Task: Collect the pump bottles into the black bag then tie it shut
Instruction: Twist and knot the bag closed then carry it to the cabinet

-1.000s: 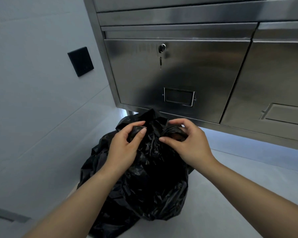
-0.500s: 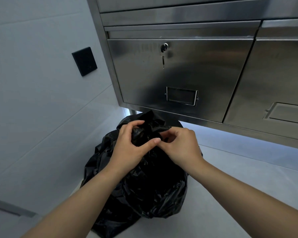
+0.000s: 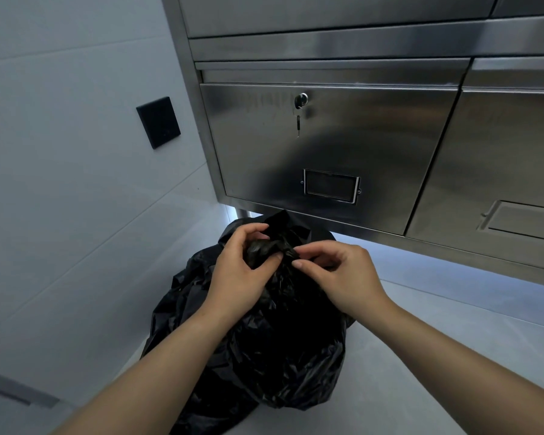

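Observation:
A full black plastic bag (image 3: 264, 346) stands on the pale floor below the steel cabinet. Its top is gathered into a bunched neck (image 3: 270, 246). My left hand (image 3: 239, 274) grips that bunch from the left, thumb and fingers curled around it. My right hand (image 3: 339, 277) pinches a strip of the bag's plastic at the right side of the bunch with thumb and forefinger. No pump bottles show; the bag's contents are hidden.
A stainless steel cabinet (image 3: 343, 146) hangs right above the bag, with a key in its lock (image 3: 300, 102) and a label holder (image 3: 330, 185). A black wall plate (image 3: 158, 121) sits on the tiled wall at left. Pale floor (image 3: 453, 324) spreads to the right.
My hands have closed in together on the bag's neck. The left hand wrapped further around the bunch, and the right hand shifted from holding a clump to pinching a strip.

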{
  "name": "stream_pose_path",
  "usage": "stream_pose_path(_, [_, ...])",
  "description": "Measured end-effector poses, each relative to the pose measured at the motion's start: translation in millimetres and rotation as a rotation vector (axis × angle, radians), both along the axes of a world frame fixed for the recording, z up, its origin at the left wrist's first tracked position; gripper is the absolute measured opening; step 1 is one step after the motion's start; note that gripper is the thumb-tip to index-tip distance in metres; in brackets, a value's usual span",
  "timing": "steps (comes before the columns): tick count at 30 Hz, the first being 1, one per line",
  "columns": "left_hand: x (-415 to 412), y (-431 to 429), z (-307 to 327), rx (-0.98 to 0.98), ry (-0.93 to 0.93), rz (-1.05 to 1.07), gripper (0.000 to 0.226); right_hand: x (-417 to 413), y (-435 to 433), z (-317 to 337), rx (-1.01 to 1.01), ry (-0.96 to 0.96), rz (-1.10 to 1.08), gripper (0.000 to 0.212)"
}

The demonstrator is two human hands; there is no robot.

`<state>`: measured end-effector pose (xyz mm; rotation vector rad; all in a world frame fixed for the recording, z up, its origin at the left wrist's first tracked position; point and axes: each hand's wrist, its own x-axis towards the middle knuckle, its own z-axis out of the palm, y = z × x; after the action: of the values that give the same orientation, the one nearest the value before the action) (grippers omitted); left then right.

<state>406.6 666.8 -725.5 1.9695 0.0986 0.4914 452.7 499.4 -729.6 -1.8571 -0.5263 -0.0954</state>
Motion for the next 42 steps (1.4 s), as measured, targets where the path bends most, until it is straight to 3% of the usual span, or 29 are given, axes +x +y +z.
stream_pose_path(3, [-1,2,-4,-0.022,0.087,0.041,0.042,-1,8,-4,0.028,0.004,-0.048,0.021])
stream_pose_path(8, [-9,25,-8,-0.168,0.273,0.029,0.030,-1,20,-6,0.021,0.029,-0.107,0.013])
stream_pose_path(12, [-22,45,-3,-0.245,0.195,0.050,0.043,0,31,-7,0.021,0.002,-0.150,0.009])
stream_pose_path(16, [-30,56,5,-0.070,0.064,0.053,0.017,3,40,-6,0.022,-0.045,-0.190,0.010])
stream_pose_path(21, [-31,48,4,-0.044,-0.050,-0.012,0.030,-3,49,-5,-0.039,-0.108,-0.163,0.010])
stream_pose_path(24, [-24,45,0,0.024,-0.086,-0.057,0.023,-7,51,-4,-0.053,-0.102,-0.121,0.011])
stream_pose_path(30, [-14,41,-1,-0.030,-0.057,-0.152,0.020,-9,47,2,-0.102,-0.096,0.038,0.014])
stream_pose_path(36, [-9,46,-6,-0.070,0.026,-0.009,0.054,-10,14,-4,-0.079,-0.193,0.052,0.021])
stream_pose_path(42, [2,34,-8,0.002,0.044,-0.041,0.048,-22,5,0,-0.033,-0.062,0.112,0.044])
